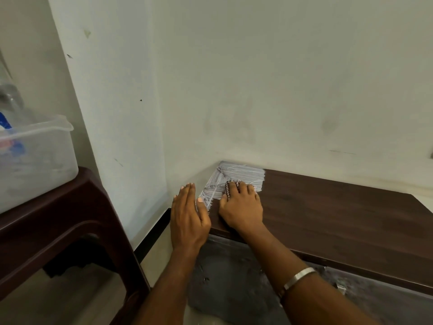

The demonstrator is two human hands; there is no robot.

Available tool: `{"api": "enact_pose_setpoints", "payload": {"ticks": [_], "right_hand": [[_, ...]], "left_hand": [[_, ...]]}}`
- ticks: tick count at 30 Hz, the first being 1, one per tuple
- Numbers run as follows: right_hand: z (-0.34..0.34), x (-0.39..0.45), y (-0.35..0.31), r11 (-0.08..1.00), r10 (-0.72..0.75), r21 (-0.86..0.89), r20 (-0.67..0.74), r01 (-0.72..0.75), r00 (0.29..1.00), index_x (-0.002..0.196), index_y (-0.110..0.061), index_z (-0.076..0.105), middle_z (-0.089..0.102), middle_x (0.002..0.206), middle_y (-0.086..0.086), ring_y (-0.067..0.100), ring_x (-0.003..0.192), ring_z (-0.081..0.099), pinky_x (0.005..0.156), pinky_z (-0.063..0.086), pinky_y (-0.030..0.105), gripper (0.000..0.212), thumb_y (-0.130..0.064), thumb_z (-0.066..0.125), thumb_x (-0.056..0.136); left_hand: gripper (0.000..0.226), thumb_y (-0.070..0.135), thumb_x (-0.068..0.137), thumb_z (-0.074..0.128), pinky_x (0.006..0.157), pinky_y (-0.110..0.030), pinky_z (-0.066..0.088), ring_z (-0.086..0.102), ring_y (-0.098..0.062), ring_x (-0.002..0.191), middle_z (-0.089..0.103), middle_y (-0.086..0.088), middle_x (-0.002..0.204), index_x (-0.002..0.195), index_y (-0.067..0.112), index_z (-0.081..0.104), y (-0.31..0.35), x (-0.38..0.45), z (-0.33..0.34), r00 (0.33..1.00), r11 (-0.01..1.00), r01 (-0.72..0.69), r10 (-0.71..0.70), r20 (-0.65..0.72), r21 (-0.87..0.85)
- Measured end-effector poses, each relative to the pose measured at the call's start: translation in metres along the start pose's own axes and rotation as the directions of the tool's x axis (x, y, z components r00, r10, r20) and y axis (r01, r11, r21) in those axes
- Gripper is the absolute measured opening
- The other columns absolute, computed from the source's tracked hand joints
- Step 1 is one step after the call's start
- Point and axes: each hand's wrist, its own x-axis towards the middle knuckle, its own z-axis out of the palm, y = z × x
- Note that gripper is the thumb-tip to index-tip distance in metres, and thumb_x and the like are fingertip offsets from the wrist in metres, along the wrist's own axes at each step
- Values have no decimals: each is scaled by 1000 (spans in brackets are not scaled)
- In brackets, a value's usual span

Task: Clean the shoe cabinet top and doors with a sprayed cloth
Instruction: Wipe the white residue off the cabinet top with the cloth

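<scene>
The shoe cabinet has a dark brown wooden top [328,207] and dusty grey doors [234,277] below it. Its far left corner is covered with pale grey streaks [243,174]. My right hand [241,205] presses flat on that corner over a small checked cloth [230,185], which peeks out under the fingertips. My left hand [187,216] is flat with fingers together, held against the cabinet's left edge, holding nothing.
A dark brown plastic stool or table [58,219] stands at the left, with a clear plastic tub [39,156] on it. White walls meet in the corner behind the cabinet. A silver bangle [297,277] is on my right wrist.
</scene>
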Motion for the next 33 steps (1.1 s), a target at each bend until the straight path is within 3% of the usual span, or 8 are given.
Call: {"api": "enact_pose_setpoints", "payload": {"ticks": [8,12,19,23,29,33], "right_hand": [[-26,-2,75,988,138,-56,-74,-142,988,148,-18,32,29,156,10,31,145,21,119,18,47,57,-40,32,95],[-20,5,64,985,156,-58,-68,-160,985,149,-18,30,25,157,9,32,146,17,119,15,48,57,-40,31,95],[1,28,8,999,32,-43,1,-32,999,150,-18,26,24,157,11,33,146,16,119,15,50,59,-41,29,96],[-2,29,23,999,-23,-30,1,23,1000,149,-21,28,27,156,8,30,145,19,119,18,47,58,-43,29,95],[-22,29,79,994,93,-59,-44,-96,995,148,-20,31,28,156,10,31,145,20,119,18,47,57,-41,29,95],[-20,33,78,987,137,-82,-45,-140,990,148,-17,31,27,156,11,33,145,19,119,17,48,57,-39,30,95]], "left_hand": [[67,43,93,17,118,-36,22,36,-22,139,45,-9,147,142,7,44,1,-1,-1,1000,1000,12,-12,5,-7],[65,42,93,18,117,-36,22,37,-22,139,46,-9,146,141,7,46,2,-2,0,1000,1000,10,-10,5,0],[64,42,94,18,117,-33,20,36,-19,140,45,-7,147,142,8,44,1,-1,0,1000,1000,-2,2,10,7],[65,42,93,18,118,-34,20,36,-19,140,45,-7,147,142,8,44,0,-1,0,1000,1000,-12,12,11,3],[66,42,93,17,118,-33,19,36,-21,140,45,-9,147,142,7,44,1,-2,-1,1000,1000,-8,8,12,3],[65,41,94,18,117,-35,21,37,-22,139,47,-9,146,141,7,46,2,-1,-1,1000,1000,-6,6,9,2]]}}
